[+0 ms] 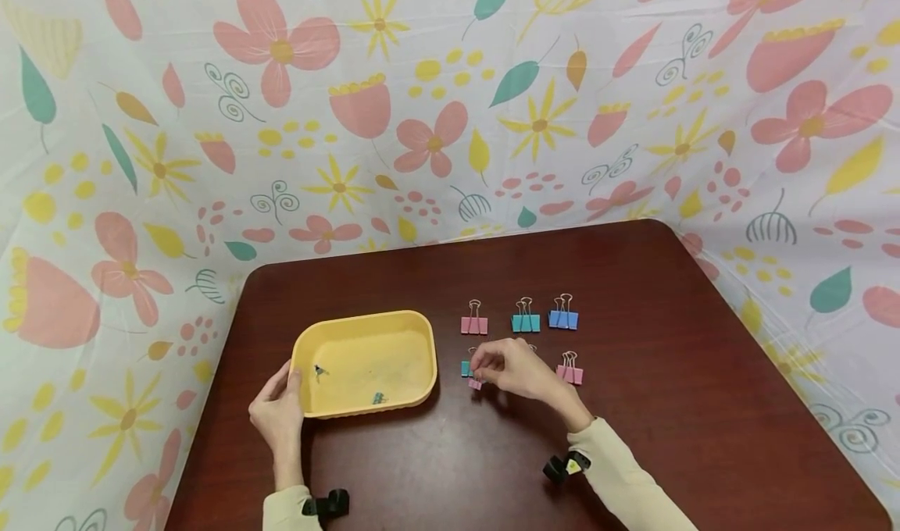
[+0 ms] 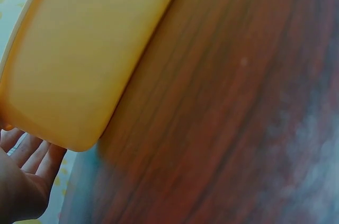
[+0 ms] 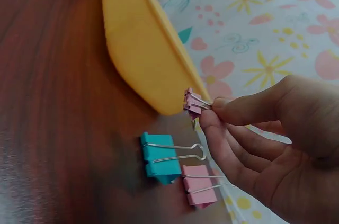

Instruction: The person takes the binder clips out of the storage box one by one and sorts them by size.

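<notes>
Between thumb and fingertips, my right hand (image 1: 516, 368) pinches a small pink binder clip (image 3: 195, 102) by its wire handles, off the table. Just behind it in the head view is a teal binder clip (image 1: 466, 368), partly covered by the fingers. My left hand (image 1: 277, 414) grips the left end of a yellow plastic tray (image 1: 366, 320), thumb at the rim and fingers outside. Inside the tray lie a small teal clip (image 1: 378, 398) and a small dark item (image 1: 319, 371), too small to make out fully.
Toward the back stand a pink binder clip (image 1: 474, 326), a teal one (image 1: 526, 323) and a blue one (image 1: 563, 319). Another pink clip (image 1: 569, 374) is right of my right hand, which partly hides one more. A flowered cloth (image 1: 436, 125) hangs behind the brown table (image 1: 689, 406).
</notes>
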A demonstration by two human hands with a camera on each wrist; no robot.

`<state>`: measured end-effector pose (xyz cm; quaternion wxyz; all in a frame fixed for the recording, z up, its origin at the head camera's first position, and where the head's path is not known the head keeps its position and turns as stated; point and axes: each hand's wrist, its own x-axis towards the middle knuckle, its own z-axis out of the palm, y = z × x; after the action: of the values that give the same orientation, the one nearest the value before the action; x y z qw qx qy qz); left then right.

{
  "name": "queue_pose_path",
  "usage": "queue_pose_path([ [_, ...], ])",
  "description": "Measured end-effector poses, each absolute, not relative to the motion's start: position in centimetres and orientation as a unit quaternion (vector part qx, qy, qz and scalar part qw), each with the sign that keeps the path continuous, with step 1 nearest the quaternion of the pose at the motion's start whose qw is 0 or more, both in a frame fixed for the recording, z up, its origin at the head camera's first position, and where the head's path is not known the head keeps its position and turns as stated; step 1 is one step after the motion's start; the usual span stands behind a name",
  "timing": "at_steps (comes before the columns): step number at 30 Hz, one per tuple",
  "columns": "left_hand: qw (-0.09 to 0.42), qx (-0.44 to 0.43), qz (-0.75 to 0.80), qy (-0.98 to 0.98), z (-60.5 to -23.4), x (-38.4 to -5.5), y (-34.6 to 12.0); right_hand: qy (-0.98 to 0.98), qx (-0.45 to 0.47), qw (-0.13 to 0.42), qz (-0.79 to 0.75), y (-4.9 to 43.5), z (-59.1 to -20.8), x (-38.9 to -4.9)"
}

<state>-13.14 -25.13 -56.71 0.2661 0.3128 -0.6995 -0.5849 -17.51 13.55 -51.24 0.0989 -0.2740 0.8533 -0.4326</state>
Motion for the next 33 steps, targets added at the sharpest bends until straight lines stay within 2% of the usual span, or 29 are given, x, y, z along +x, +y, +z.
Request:
queue_pose_path([
  [7,0.266,0.312,-0.590,-0.696,-56.9,-13.1,-25.2,0.858,-0.281,0.144,-0.406,13.3,-52.8,-16.6],
  [17,0.264,0.315,-0.588,-0.697,-56.7,-13.1,-25.2,0.867,-0.304,0.110,-0.379,12.8,-54.4,-16.1],
  [33,0.265,0.316,-0.586,-0.697,-56.6,-13.3,-25.2,0.852,-0.313,0.145,-0.394,11.6,-54.8,-15.9],
])
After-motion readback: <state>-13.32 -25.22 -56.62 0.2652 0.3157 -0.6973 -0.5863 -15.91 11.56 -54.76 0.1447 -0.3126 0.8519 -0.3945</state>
